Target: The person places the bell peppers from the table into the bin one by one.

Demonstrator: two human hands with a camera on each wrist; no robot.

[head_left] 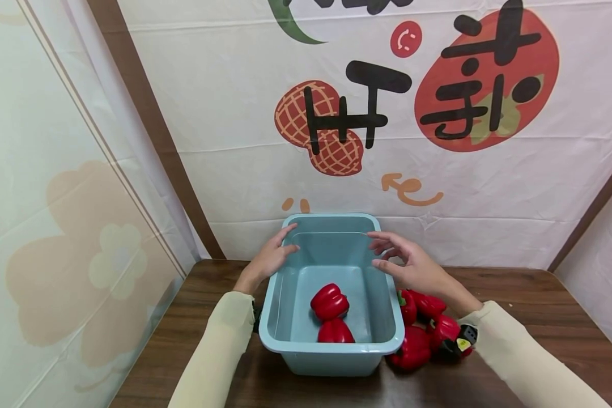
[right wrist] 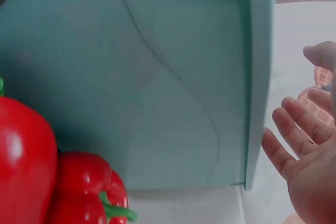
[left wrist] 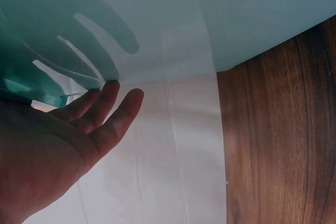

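Note:
A light blue plastic basin [head_left: 331, 348] stands on the table with two red bell peppers inside, one [head_left: 329, 301] behind the other [head_left: 335, 332]. At its left rim is my left hand [head_left: 268, 260], thumb and index finger spread. The left wrist view has this hand's [left wrist: 58, 148] fingertips right at the basin's outer wall [left wrist: 173, 24]. My right hand [head_left: 413, 266] hovers by the right rim, fingers loosely bent and holding nothing. From the right wrist, the same hand [right wrist: 312, 166] appears with fingers apart beside the rim [right wrist: 260, 77].
Several more red bell peppers [head_left: 412, 349] lie in a cluster against the basin's right side, under my right forearm. Behind the brown wooden table [head_left: 520, 317] hangs a white printed cloth [head_left: 234, 141]. Another cloth [head_left: 56, 226] borders the left side.

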